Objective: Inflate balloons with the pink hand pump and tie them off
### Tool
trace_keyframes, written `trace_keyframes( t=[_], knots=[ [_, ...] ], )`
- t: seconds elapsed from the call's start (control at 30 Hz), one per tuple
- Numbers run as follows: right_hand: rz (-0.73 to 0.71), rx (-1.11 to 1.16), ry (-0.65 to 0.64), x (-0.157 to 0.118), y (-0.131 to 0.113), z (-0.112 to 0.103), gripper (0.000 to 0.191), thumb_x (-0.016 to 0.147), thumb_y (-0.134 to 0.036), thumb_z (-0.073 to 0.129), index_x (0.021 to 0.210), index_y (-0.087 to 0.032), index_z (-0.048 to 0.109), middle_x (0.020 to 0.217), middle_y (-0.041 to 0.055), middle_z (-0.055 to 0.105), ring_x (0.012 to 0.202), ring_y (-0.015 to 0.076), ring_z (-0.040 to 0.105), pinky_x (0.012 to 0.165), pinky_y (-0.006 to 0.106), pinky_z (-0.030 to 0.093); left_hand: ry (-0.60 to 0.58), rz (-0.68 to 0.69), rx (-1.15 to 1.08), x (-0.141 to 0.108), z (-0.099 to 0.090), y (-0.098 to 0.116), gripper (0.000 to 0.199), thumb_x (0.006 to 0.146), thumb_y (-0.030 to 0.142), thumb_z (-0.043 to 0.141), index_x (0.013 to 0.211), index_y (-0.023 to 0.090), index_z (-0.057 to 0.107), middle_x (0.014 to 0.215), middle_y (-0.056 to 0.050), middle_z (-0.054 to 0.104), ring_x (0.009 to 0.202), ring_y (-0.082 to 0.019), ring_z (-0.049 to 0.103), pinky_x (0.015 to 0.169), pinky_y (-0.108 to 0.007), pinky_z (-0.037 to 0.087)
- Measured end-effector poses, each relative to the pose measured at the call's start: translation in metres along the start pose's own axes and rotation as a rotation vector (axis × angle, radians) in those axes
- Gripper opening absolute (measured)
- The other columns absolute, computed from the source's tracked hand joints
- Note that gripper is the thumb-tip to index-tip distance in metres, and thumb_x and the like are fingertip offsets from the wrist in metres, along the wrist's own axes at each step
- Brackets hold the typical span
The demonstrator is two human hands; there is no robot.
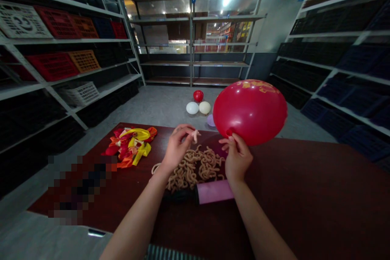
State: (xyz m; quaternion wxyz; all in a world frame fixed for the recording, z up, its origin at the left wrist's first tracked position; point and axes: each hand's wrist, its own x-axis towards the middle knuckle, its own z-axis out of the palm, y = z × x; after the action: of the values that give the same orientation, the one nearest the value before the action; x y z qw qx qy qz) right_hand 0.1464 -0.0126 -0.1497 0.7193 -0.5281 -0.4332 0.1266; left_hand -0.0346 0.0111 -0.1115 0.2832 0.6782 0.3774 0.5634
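My right hand (239,156) pinches the knotted-looking neck of a large inflated red balloon (250,109) with a yellow print on top. The balloon is held up over the far edge of the table. Above the table's middle, my left hand (178,146) has thumb and forefinger closed on a small pale, curled piece (195,135), too small to identify. Below both hands lies a pile of short tan curled cords (190,166). A pink cylinder with a black end (215,192), like a balloon pump, lies in front of the pile, partly behind my right wrist.
Uninflated red, orange and yellow balloons (131,146) lie heaped on the dark wooden table (304,187) at left. Inflated red (198,96), white (192,108), cream (204,108) and purple (211,120) balloons rest on the floor beyond. Shelves with crates (55,22) flank both sides.
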Motion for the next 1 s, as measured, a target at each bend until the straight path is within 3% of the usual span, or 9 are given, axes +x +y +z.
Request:
trace_keyframes(
  t=[0.1,0.2,0.3,0.37,0.43,0.53,0.6,0.8,1.0],
  knots=[
    [-0.048,-0.045,-0.062,-0.002,0.001,-0.001,0.029,0.091,-0.043,0.057,0.1,-0.02,0.072,0.073,0.0004,0.075,0.053,0.0122,0.061,0.06,0.028,0.051,-0.051,-0.193,-0.25,0.002,0.004,0.001,0.029,0.091,0.044,0.059,0.08,0.018,0.066,0.089,-0.006,0.07,0.09,-0.018,0.065,0.087,-0.031,0.049],
    [-0.089,-0.094,-0.134,-0.004,0.0,-0.001,0.024,0.091,-0.038,0.057,0.098,-0.023,0.074,0.072,-0.0009,0.075,0.055,0.0129,0.064,0.061,0.027,0.052,-0.061,-0.428,-0.501,0.001,0.008,-0.003,0.031,0.085,0.047,0.067,0.086,0.016,0.062,0.084,-0.004,0.067,0.072,-0.013,0.062,0.07,-0.026,0.049],
    [-0.121,-0.145,-0.209,-0.005,-0.002,-0.001,0.022,0.091,-0.037,0.057,0.098,-0.024,0.075,0.072,-0.0014,0.075,0.059,0.0147,0.067,0.064,0.028,0.053,-0.047,-0.553,-0.436,0.0,0.008,-0.006,0.031,0.079,0.043,0.074,0.088,0.016,0.061,0.076,0.0,0.063,0.055,-0.008,0.052,0.053,-0.021,0.041],
    [-0.146,-0.18,-0.247,-0.005,-0.004,0.0,0.022,0.092,-0.036,0.057,0.099,-0.026,0.075,0.073,-0.0017,0.076,0.061,0.0152,0.069,0.066,0.028,0.053,0.003,-0.428,-0.218,0.0,0.005,0.0,0.026,0.081,0.04,0.073,0.085,0.016,0.063,0.072,0.0,0.063,0.056,-0.01,0.054,0.054,-0.022,0.041],
    [-0.182,-0.217,-0.289,-0.006,-0.004,0.001,0.022,0.093,-0.035,0.056,0.099,-0.027,0.076,0.074,-0.0015,0.076,0.064,0.0158,0.07,0.068,0.028,0.054,0.012,-0.175,-0.007,0.0,0.003,0.014,0.019,0.086,0.035,0.069,0.087,0.016,0.067,0.077,-0.003,0.067,0.067,-0.013,0.061,0.064,-0.025,0.047],
    [-0.262,-0.258,-0.336,-0.007,-0.001,0.002,0.022,0.093,-0.032,0.056,0.096,-0.029,0.077,0.078,0.0005,0.077,0.071,0.0173,0.072,0.07,0.028,0.054,-0.162,0.184,0.131,0.005,0.006,0.04,0.013,0.092,0.027,0.063,0.098,0.02,0.072,0.093,-0.005,0.073,0.086,-0.016,0.067,0.08,-0.029,0.052],
    [-0.305,-0.272,-0.337,-0.008,0.002,0.003,0.022,0.092,-0.03,0.055,0.092,-0.028,0.077,0.08,0.0023,0.078,0.072,0.0178,0.072,0.07,0.028,0.053,-0.265,0.306,0.117,0.01,0.014,0.05,0.014,0.093,0.024,0.063,0.102,0.021,0.073,0.098,-0.006,0.074,0.091,-0.016,0.068,0.085,-0.03,0.053],
    [-0.233,-0.116,-0.441,-0.01,0.006,0.007,0.021,0.093,-0.031,0.055,0.093,-0.028,0.076,0.074,-0.0003,0.076,0.064,0.0148,0.069,0.067,0.026,0.053,-0.078,0.301,-0.006,0.014,0.033,0.026,0.008,0.085,0.024,0.073,0.091,0.018,0.073,0.085,-0.003,0.076,0.077,-0.013,0.071,0.074,-0.023,0.055],
    [0.071,0.22,-0.536,-0.006,0.001,0.008,0.016,0.088,-0.035,0.061,0.092,-0.025,0.074,0.063,-0.0029,0.07,0.048,0.0127,0.062,0.051,0.025,0.05,-0.168,0.367,0.041,0.004,0.019,0.018,0.022,0.084,0.027,0.074,0.104,0.02,0.074,0.1,-0.007,0.077,0.092,-0.018,0.072,0.084,-0.031,0.057]
  ],
)
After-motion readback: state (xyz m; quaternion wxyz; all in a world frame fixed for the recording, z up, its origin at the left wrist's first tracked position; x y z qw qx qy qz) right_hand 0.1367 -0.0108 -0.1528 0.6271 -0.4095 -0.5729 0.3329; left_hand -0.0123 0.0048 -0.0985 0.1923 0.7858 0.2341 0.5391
